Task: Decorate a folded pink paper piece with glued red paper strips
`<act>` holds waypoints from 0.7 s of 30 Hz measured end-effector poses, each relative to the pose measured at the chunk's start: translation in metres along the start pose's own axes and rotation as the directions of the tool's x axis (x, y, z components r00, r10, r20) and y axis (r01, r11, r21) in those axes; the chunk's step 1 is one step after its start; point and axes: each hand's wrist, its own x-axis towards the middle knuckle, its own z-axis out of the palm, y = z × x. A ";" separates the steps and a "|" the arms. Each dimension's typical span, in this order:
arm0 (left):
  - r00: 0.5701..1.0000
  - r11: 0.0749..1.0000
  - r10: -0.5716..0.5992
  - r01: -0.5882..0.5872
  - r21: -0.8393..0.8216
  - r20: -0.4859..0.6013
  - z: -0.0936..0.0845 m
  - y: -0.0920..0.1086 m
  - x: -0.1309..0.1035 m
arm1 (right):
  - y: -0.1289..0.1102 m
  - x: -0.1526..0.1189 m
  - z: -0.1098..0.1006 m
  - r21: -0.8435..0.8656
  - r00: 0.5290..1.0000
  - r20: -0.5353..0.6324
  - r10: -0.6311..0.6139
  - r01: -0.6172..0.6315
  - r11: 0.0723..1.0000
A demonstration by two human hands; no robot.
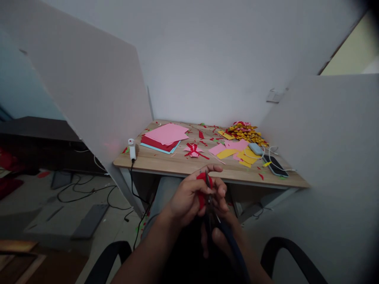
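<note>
Between the fingers of my left hand (185, 199) is a small piece of red paper (201, 199), held above my lap in front of the table edge. My right hand (223, 236) grips a pair of scissors (209, 201) with dark handles. The scissor blades point away from me and lie against the red paper. Part of the paper is hidden behind my fingers, and the handles are partly lost in shadow. On the table (166, 163) beyond my hands lies a pink paper cutout with red strips (194, 150).
Pink sheets (166, 133) rest on red and light blue paper at the left. Pink and yellow pieces (226, 152) lie right of centre, before a heap of yellow and red cutouts (247, 133). A phone (275, 165), cables and a white handheld device (132, 150) are near the edges.
</note>
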 end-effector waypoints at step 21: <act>0.936 0.982 0.080 -0.132 -0.133 -0.342 -0.007 -0.010 0.018 | -0.013 0.017 -0.003 -0.151 0.911 -0.171 0.376 -0.401 0.903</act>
